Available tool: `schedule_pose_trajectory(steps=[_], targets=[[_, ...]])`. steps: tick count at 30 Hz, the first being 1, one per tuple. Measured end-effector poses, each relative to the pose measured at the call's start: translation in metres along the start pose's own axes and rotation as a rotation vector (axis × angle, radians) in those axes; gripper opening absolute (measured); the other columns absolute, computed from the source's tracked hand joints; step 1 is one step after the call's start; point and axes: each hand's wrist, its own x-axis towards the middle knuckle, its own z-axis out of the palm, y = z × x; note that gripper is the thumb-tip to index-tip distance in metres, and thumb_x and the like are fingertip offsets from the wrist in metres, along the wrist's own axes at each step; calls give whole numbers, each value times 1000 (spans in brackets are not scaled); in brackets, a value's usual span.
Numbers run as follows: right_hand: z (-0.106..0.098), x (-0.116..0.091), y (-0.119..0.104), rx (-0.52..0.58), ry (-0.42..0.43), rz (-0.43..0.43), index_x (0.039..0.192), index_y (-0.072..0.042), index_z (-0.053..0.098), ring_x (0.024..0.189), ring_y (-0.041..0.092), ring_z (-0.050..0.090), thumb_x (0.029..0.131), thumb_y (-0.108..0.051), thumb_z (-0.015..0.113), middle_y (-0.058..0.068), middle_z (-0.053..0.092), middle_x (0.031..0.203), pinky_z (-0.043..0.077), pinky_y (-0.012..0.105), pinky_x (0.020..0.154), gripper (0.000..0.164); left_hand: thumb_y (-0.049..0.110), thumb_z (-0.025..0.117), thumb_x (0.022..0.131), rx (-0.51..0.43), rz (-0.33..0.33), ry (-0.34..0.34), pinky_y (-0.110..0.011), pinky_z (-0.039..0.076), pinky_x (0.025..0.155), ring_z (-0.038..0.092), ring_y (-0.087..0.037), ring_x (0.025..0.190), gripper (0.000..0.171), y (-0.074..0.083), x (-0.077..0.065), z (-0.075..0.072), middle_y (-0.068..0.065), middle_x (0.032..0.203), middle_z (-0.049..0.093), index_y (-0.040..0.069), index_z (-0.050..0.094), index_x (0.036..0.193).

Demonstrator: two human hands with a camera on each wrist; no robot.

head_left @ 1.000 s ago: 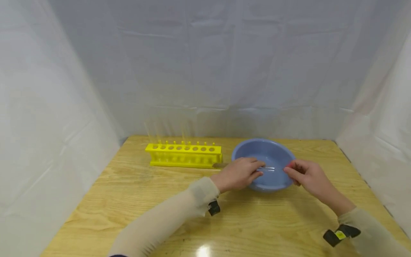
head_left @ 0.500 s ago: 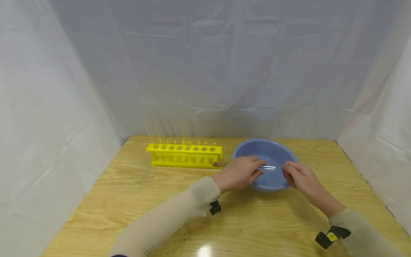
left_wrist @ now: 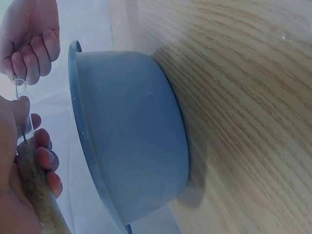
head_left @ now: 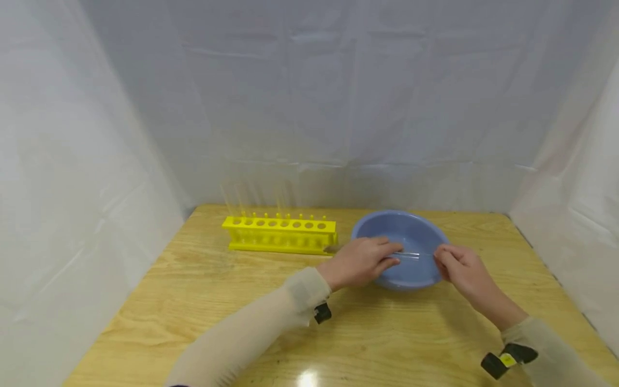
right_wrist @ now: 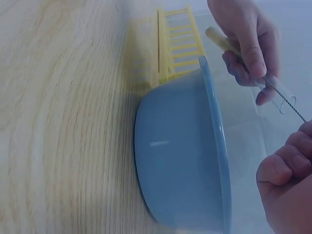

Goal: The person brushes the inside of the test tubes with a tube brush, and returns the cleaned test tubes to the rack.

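Note:
My left hand (head_left: pixel 360 260) grips a clear glass test tube (head_left: pixel 408 256), held sideways over the blue basin (head_left: pixel 399 212), its mouth toward the right. Inside the tube sits a test tube brush; its brownish bristles (left_wrist: pixel 39 190) fill the closed end, showing past the left hand in the left wrist view. From the mouth comes the brush's twisted wire (right_wrist: pixel 295 108), which my right hand (head_left: pixel 464 271) pinches just beyond the basin's right rim. The right fingers hide the far end of the wire.
Left of the basin stands a yellow test tube rack (head_left: pixel 275 226), with several clear tubes poking up at its left and middle. White sheeting (head_left: pixel 314 107) hangs behind the wooden table (head_left: pixel 387 344) and along both sides.
My right hand moved in toward the tube's mouth, turning a little, then drew back slightly right, so more wire shows between. The left hand with the tube stayed nearly in place.

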Motion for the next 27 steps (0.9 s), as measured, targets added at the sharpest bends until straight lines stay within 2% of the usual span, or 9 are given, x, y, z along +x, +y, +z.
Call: schedule_pose_trajectory(steps=[6, 10, 13, 16, 18, 20, 27], targets=[[-6, -3, 3, -40, 6, -49, 72, 4, 51, 53, 16, 42, 106, -12, 43, 3, 42, 60, 36, 29, 50, 38, 38, 47, 106, 12, 16, 14, -23, 53, 85, 65, -7, 93, 37, 1, -1, -2, 5, 112, 68, 18, 62, 134], [-13, -4, 7, 10, -15, -56, 73, 4, 49, 54, 16, 43, 108, -14, 42, 2, 43, 61, 38, 29, 50, 40, 38, 45, 107, 2, 33, 15, -24, 53, 87, 66, -9, 96, 39, -2, -3, -2, 3, 115, 69, 17, 60, 136], [-29, -7, 11, 70, 8, -89, 70, 4, 44, 51, 20, 39, 109, -16, 40, 3, 41, 58, 35, 31, 49, 44, 36, 46, 107, -8, -8, 22, -24, 53, 86, 65, -9, 95, 38, -10, -11, -1, 3, 113, 68, 17, 59, 137], [-49, -12, 15, 61, 27, -134, 69, 3, 38, 49, 27, 35, 110, -20, 37, 6, 37, 56, 33, 34, 48, 47, 33, 50, 106, 6, -28, 41, -24, 54, 80, 64, -9, 87, 36, -18, -19, -3, 2, 106, 67, 16, 60, 137], [-58, -14, 17, 29, 11, -167, 68, 1, 33, 49, 30, 31, 111, -22, 34, 9, 32, 57, 32, 36, 49, 49, 32, 51, 106, 9, -18, 61, -24, 53, 74, 61, -9, 79, 36, -21, -23, -4, 2, 100, 65, 15, 60, 136], [-62, -15, 17, 2, -3, -169, 68, 1, 33, 49, 30, 32, 111, -24, 34, 9, 32, 57, 33, 36, 49, 50, 32, 51, 106, 13, 11, 72, -24, 53, 72, 59, -9, 76, 36, -22, -24, -5, 1, 98, 64, 13, 60, 135], [-70, -20, 19, -5, 19, -176, 67, 1, 31, 50, 28, 32, 111, -22, 34, 8, 31, 58, 32, 35, 49, 49, 32, 51, 106, -9, 17, 70, -22, 51, 73, 58, -7, 77, 35, -22, -25, -2, 3, 98, 64, 14, 60, 134]])
